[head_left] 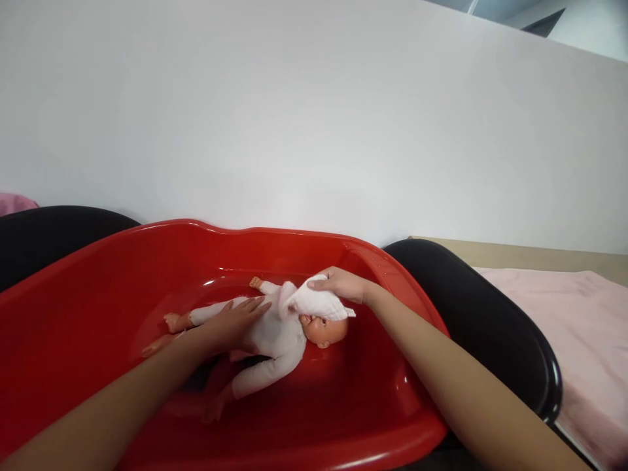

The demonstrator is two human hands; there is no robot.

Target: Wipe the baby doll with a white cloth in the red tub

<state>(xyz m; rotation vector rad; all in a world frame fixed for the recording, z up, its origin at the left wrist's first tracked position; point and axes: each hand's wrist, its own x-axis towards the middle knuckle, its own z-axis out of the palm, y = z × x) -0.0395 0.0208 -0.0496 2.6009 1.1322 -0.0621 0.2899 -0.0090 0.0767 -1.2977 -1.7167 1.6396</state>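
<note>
A doll [275, 333] in a white suit lies on its back on the floor of a red tub [98, 294], head toward the right, and the left hand [240, 317] rests flat and spread on its belly, grasping nothing. The right hand [343, 284] pinches a folded white cloth [318, 302] and presses it against the doll's face. A black tub [490, 314] sits just right of the red one, with a pink towel [579, 340] spread beyond it.
</note>
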